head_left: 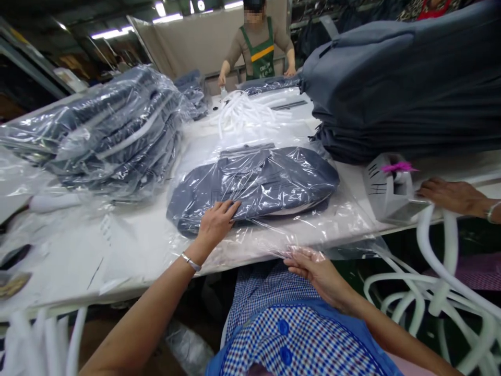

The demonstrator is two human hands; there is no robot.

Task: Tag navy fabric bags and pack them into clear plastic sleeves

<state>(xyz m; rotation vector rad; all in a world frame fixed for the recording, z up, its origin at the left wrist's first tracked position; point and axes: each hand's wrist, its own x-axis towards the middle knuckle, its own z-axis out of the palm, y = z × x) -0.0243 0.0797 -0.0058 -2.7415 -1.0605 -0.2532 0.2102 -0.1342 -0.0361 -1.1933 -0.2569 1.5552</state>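
OK: L fingers (224, 208) spread flat atop wrapped bag (270, 175), R fingers (299, 260) tight on plastic (279, 235) nr table edge (235, 262).

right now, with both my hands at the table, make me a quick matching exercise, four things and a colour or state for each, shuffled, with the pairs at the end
Column 1
1. left hand
2. right hand
3. far apron
4. bracelet on the left wrist

Column 2
A. green with a yellow band
B. pinching clear plastic
C. silver
D. laid on the wrapped bag

Pairs: 1-D, 2-B, 3-A, 4-C
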